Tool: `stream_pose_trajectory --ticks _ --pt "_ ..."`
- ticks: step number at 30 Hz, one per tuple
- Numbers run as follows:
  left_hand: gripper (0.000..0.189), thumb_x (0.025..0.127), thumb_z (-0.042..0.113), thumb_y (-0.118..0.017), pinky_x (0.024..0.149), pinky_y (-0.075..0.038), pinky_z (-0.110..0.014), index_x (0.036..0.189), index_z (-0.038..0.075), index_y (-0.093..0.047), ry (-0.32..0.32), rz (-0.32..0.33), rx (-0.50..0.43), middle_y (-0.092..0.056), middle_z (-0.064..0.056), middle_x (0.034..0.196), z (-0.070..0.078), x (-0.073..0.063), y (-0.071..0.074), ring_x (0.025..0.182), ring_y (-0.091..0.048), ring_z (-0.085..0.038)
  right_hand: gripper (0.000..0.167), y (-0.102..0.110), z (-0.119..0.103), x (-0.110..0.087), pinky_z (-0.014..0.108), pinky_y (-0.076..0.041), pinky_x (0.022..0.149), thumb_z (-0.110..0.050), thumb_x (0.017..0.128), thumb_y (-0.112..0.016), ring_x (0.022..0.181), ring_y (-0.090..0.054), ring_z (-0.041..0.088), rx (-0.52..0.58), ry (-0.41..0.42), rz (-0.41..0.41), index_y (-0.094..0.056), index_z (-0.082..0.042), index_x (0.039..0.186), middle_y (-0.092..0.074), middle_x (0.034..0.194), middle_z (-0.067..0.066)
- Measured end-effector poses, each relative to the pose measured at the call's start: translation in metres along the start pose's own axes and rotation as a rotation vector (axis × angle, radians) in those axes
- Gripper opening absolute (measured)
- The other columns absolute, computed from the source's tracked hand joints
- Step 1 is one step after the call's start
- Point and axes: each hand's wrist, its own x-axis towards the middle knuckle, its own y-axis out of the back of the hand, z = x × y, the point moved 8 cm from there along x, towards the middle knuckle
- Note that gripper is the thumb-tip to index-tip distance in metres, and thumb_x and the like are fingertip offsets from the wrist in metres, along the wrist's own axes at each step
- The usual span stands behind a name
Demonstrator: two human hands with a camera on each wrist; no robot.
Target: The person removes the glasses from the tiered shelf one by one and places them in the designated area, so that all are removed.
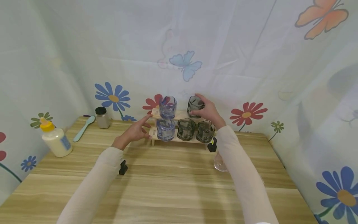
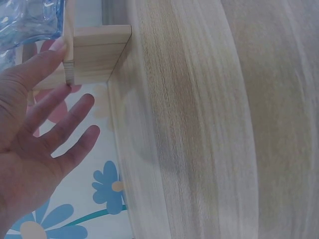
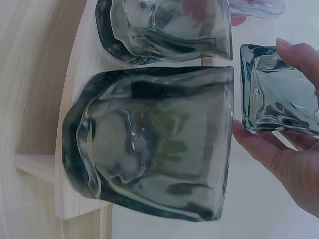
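Observation:
Above the right part of a two-tier wooden rack [image 1: 180, 114], my right hand [image 1: 209, 110] grips a grey wavy glass [image 1: 195, 107], its thumb and fingers on opposite sides. In the right wrist view that glass [image 3: 271, 94] appears beyond two other grey glasses. My left hand [image 1: 136, 129] touches the rack's left end with spread fingers. The left wrist view shows its thumb [image 2: 42, 62] on the shelf end, beside a blue glass. A bluish glass [image 1: 167, 108] stands on the upper tier. Below are another bluish glass [image 1: 165, 130] and two grey glasses [image 1: 185, 130] [image 1: 205, 132].
A pinkish clear glass [image 1: 219, 164] lies partly hidden behind my right sleeve. At the left of the wooden table [image 1: 156, 186] are a yellow-capped bottle [image 1: 57, 141], a pale blue spoon [image 1: 84, 129] and a black-lidded jar [image 1: 102, 118]. A flower-patterned curtain [image 1: 134, 62] hangs behind the rack.

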Motion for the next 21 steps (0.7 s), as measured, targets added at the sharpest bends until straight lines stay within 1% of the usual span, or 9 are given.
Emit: stream_pose_trajectory --ticks 6,14,21 --pt "0.102 0.082 0.009 -0.082 0.087 -0.056 -0.053 0.16 0.021 -0.019 -0.008 0.003 0.012 -0.057 -0.029 0.136 0.0 0.001 0.0 0.105 -0.067 -0.044 0.088 0.008 -0.001 -0.008 0.058 -0.043 0.106 -0.029 0.085 -0.081 0.14 -0.041 0.037 -0.007 0.013 0.006 -0.031 -0.028 0.157 -0.039 0.156 0.015" --pt "0.101 0.082 0.009 -0.082 0.088 -0.056 -0.052 0.16 0.021 -0.02 -0.012 0.009 0.018 -0.058 -0.028 0.136 -0.001 0.003 -0.001 0.104 -0.067 -0.043 0.089 0.019 -0.001 -0.018 0.058 -0.045 0.102 -0.028 0.084 -0.082 0.127 -0.05 0.038 -0.005 0.034 0.022 -0.032 -0.026 0.157 -0.05 0.142 0.018" --pt "0.101 0.082 0.01 -0.082 0.087 -0.056 -0.052 0.161 0.021 -0.019 -0.019 0.003 0.008 -0.057 -0.029 0.137 0.001 0.0 0.0 0.104 -0.067 -0.043 0.09 0.028 -0.001 -0.029 0.059 -0.045 0.102 -0.027 0.083 -0.082 0.127 -0.051 0.039 -0.025 0.026 0.022 -0.031 -0.024 0.156 -0.05 0.142 0.019"
